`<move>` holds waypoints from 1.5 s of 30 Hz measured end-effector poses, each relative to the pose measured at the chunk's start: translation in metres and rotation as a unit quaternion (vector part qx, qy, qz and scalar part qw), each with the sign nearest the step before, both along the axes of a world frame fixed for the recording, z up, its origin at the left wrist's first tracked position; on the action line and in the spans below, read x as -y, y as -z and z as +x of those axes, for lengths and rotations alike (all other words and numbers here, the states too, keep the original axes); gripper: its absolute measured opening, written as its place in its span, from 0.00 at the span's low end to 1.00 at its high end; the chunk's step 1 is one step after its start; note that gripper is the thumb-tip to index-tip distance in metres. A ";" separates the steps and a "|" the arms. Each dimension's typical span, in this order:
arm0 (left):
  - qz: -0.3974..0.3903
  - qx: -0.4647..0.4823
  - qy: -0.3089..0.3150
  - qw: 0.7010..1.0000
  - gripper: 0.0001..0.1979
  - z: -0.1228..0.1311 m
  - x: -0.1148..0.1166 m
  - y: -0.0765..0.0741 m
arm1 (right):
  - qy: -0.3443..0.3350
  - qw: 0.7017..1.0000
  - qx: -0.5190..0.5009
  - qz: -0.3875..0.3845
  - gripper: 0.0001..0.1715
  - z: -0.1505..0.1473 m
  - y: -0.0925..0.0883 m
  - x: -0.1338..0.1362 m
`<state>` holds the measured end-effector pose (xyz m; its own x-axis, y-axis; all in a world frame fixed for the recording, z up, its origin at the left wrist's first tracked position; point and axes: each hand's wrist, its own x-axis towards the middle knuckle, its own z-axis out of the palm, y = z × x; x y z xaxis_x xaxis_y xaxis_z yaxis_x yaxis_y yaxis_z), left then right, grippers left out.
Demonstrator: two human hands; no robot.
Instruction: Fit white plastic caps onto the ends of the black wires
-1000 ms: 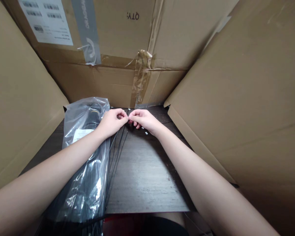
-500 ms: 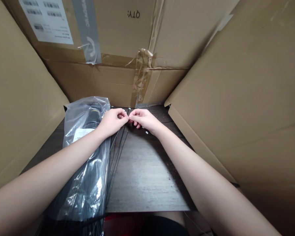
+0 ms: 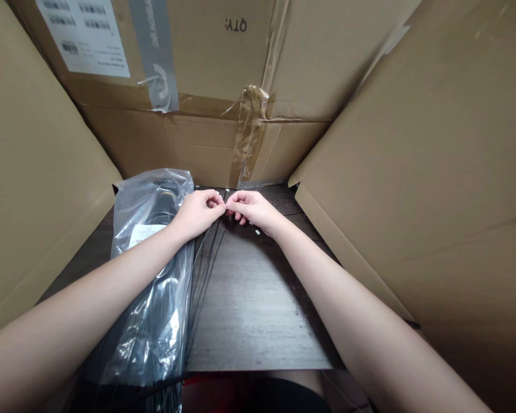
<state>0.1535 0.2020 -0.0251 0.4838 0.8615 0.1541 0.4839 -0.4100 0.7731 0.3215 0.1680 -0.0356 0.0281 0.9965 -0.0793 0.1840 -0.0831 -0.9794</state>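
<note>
My left hand (image 3: 200, 211) and my right hand (image 3: 251, 207) meet fingertip to fingertip above the dark table (image 3: 258, 310). Both are closed in a pinch, and whatever sits between the fingertips is too small to make out. Thin black cables (image 3: 204, 269) run from beneath the hands toward the table's front edge. A clear plastic bag (image 3: 155, 321) of black cables lies under my left forearm, with a white label on it. Small white pieces lie around the hands, one of them a white tip (image 3: 257, 232) below my right hand.
A large cardboard box (image 3: 206, 57) with tape and a label stands behind the table. Cardboard panels rise at the left (image 3: 34, 143) and right (image 3: 434, 172). Something red (image 3: 208, 393) shows below the front edge.
</note>
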 end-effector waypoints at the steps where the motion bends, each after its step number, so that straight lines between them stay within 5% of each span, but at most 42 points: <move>1: 0.001 0.001 0.000 1.000 0.07 0.000 0.000 0.000 | -0.002 1.000 -0.001 0.002 0.09 0.000 0.001 0.000; 45: 0.016 0.010 0.005 1.000 0.10 -0.002 -0.001 -0.001 | -0.018 0.998 -0.052 0.025 0.04 0.007 0.005 -0.001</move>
<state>0.1516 0.2033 -0.0244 0.4889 0.8510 0.1917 0.4636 -0.4397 0.7693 0.3285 0.1685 -0.0409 -0.0141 0.9994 -0.0309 0.0829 -0.0297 -0.9961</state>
